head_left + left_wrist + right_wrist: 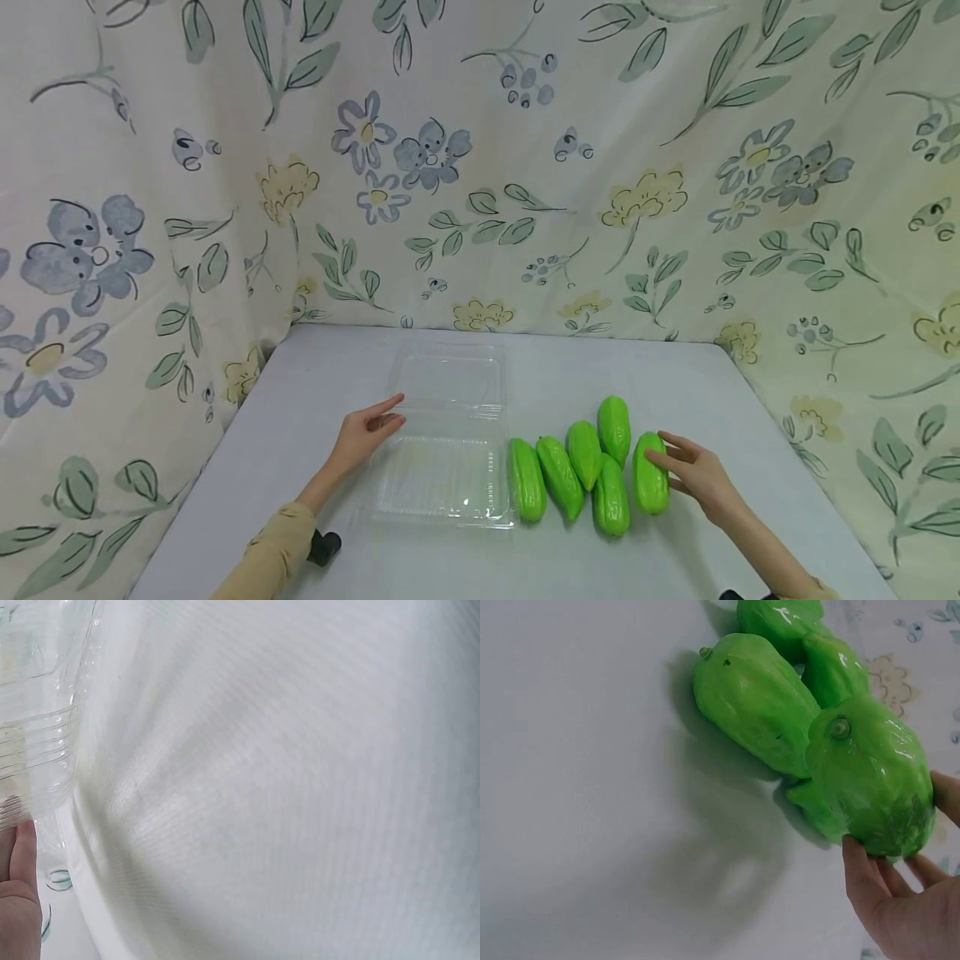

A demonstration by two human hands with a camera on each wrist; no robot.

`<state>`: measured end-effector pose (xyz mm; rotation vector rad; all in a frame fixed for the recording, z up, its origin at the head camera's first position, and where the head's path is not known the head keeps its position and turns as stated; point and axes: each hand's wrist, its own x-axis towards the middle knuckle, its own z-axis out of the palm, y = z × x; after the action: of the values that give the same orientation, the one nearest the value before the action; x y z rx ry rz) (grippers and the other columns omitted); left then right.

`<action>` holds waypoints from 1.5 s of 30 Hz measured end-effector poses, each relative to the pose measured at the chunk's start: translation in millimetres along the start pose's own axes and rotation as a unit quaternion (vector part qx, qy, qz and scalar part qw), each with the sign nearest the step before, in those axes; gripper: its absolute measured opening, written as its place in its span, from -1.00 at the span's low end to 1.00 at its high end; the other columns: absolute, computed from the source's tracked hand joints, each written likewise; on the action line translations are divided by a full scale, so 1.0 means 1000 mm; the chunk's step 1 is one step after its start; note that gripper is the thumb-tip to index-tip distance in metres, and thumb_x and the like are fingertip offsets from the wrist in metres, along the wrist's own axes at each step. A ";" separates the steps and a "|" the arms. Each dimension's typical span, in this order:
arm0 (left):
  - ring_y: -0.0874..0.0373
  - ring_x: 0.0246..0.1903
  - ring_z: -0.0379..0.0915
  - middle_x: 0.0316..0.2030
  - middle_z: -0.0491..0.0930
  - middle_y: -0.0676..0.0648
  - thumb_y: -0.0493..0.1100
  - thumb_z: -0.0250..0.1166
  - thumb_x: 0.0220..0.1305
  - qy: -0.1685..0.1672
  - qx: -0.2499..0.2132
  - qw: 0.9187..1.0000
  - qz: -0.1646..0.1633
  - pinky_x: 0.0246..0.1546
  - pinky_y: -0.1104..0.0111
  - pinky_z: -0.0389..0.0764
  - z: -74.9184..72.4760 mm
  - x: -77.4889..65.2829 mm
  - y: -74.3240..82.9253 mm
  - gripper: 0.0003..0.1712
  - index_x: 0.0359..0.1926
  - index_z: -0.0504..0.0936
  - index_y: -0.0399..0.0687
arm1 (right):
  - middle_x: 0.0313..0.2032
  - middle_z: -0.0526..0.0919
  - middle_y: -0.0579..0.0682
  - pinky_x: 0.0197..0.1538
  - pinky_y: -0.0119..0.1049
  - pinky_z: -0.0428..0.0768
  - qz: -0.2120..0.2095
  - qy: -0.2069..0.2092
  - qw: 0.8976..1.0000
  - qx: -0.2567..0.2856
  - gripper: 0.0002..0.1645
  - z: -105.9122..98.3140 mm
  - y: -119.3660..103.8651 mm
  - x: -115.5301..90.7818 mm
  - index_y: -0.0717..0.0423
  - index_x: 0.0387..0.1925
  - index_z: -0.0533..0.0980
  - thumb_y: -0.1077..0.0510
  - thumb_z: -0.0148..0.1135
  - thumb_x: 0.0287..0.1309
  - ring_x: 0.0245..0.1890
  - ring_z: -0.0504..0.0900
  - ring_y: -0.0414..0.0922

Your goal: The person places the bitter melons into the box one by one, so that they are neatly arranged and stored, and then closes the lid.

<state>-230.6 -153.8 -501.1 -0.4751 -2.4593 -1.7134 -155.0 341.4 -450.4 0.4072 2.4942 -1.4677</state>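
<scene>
My right hand (697, 475) grips a glossy green gourd (651, 475), fingers along one side and thumb opposite. In the right wrist view the held gourd (874, 772) shows its stem end and overlaps the others, with a blurred shadow on the table. My left hand (362, 433) is at the left side of a clear plastic clamshell box (442, 479), near its hinge, with thumb and forefinger apart. The box lies opened flat, its lid (450, 379) farther away. In the left wrist view only some fingers (24, 855) show, at the ridged plastic (41, 746).
Several more green gourds (555, 475) lie grouped just right of the box, some touching one another. A white cloth covers the table (315, 375). Floral curtains (480, 167) enclose the back and sides. A black wrist device (324, 547) is by the left sleeve.
</scene>
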 end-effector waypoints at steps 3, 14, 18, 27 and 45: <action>-0.18 -0.05 0.58 0.03 0.55 -0.40 -0.31 0.26 0.24 -0.004 0.004 1.000 -0.001 -0.22 0.67 0.49 -0.002 -0.001 0.008 -0.51 0.19 0.46 -0.37 | 0.32 0.17 0.48 0.00 -0.25 0.59 -0.006 0.001 1.000 0.003 -0.08 0.001 -0.003 -0.001 0.31 0.41 0.06 -0.12 0.17 0.25 0.24 0.39 0.22; -0.17 -0.08 0.61 -0.10 0.62 -0.40 -0.29 0.27 0.24 -0.006 0.004 1.000 -0.004 -0.28 0.64 0.50 -0.003 -0.001 0.007 -0.51 0.19 0.48 -0.31 | 0.31 0.21 0.45 0.00 -0.27 0.59 -0.029 0.009 0.999 0.018 -0.10 0.007 -0.015 -0.001 0.27 0.42 0.05 -0.11 0.16 0.27 0.22 0.43 0.17; -0.15 -0.08 0.61 -0.09 0.62 -0.39 -0.29 0.27 0.24 -0.004 0.004 1.000 -0.003 -0.27 0.64 0.51 -0.003 -0.001 0.007 -0.51 0.20 0.48 -0.29 | 0.31 0.21 0.45 0.00 -0.27 0.59 -0.035 0.007 0.999 0.024 -0.12 0.011 -0.018 0.000 0.25 0.42 0.06 -0.09 0.16 0.27 0.23 0.42 0.18; -0.16 -0.08 0.61 -0.09 0.63 -0.38 -0.27 0.27 0.24 -0.008 0.013 1.000 -0.005 -0.28 0.63 0.51 -0.003 0.000 0.007 -0.50 0.20 0.47 -0.33 | 0.30 0.25 0.42 -0.01 -0.28 0.60 -0.042 0.012 0.999 0.028 -0.13 0.020 -0.027 -0.001 0.23 0.41 0.09 -0.09 0.18 0.25 0.18 0.49 0.11; -0.17 -0.05 0.59 -0.02 0.59 -0.39 -0.27 0.26 0.25 -0.007 0.007 1.000 -0.007 -0.23 0.65 0.49 -0.002 -0.001 0.006 -0.50 0.20 0.47 -0.30 | 0.28 0.27 0.42 -0.03 -0.31 0.60 -0.064 0.003 0.995 0.074 -0.19 0.042 -0.044 -0.005 0.24 0.39 0.13 0.01 0.20 0.25 0.14 0.51 0.07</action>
<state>-227.9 -154.1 -495.4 -0.4697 -2.4883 -1.7026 -163.7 283.6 -432.8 0.2797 2.4658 -1.7099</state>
